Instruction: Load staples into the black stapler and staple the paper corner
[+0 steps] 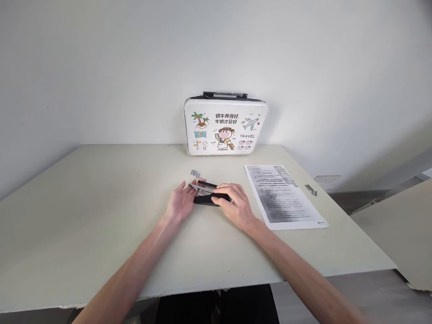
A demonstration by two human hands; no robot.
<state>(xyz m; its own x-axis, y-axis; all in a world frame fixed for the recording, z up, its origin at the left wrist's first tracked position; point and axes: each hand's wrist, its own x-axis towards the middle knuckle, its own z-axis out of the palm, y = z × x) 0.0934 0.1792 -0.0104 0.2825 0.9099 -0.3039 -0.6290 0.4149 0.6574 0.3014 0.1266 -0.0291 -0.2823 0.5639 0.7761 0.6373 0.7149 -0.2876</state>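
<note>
A black stapler lies on its side above the table, its top cover swung away from the base and the metal staple channel showing between them. My right hand grips its rear end, fingers over the top and thumb along the near side. Palm up, my left hand is under the stapler's front end, with fingers stretched out and partly hidden behind it. Just beyond the fingertips, grey staple strips rest on the tabletop.
Right of my right hand lies a printed sheet of paper. More staple strips sit near the table's right edge. A white cartoon-printed case with a black handle stands against the wall at the back of the pale table.
</note>
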